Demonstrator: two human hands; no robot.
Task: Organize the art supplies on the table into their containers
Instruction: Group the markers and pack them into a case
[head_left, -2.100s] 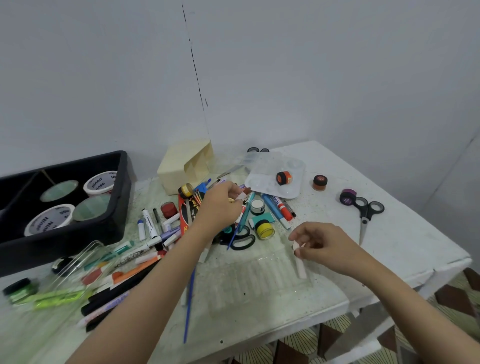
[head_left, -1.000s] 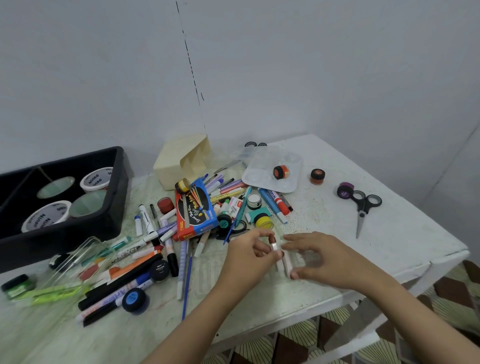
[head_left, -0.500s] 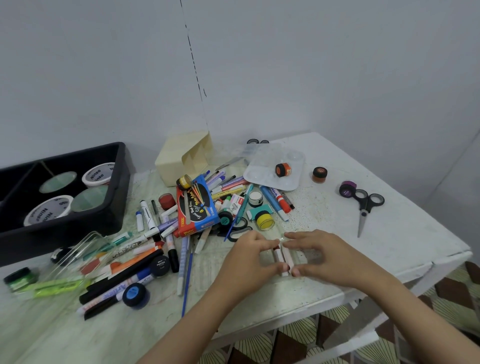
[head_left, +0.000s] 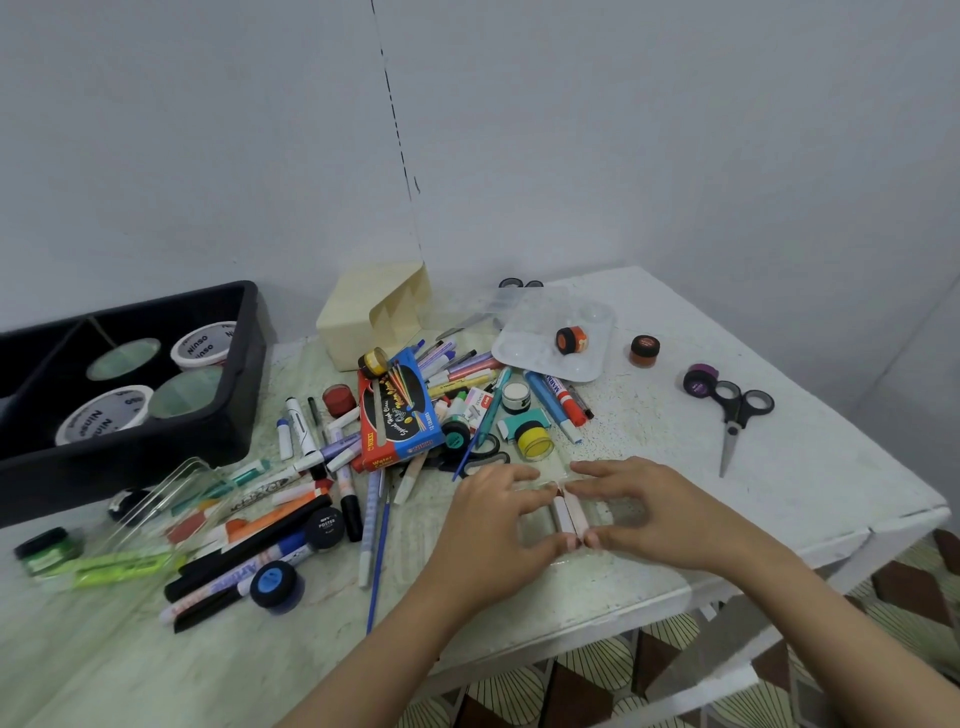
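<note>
From my feed, the worn white painted counter (head_left: 810, 499), stained green in patches, sits in a corner of plain grey-white walls. A dark dashed line runs down the wall behind it.

At far left a black plastic bin (head_left: 228, 415) holds white round tubs (head_left: 205, 344). In front of it a heap of loose markers and pens (head_left: 291, 525) spreads towards the middle, and a red and blue flat box of colour pens (head_left: 397, 415) lies on top. A cream cardboard box (head_left: 363, 317) stands behind it against the wall.

Near the front edge, the left hand (head_left: 493, 525) and the right hand (head_left: 660, 509) meet around two pale pink sticks (head_left: 569, 512) lying side by side. Each grip is closed on the pair, thumb at the near end and fingers at the far end. The surface under them looks glossy, but I cannot tell what it is.

Behind the hands are a yellow-lidded paint pot (head_left: 535, 441) and a clear plastic palette tray (head_left: 597, 332). Black-handled scissors (head_left: 737, 415) lie well to the right, and the counter between them and the right hand is bare. The near edge runs just under the wrists. Brown and cream patterned floor (head_left: 909, 597) shows beyond the right corner.
</note>
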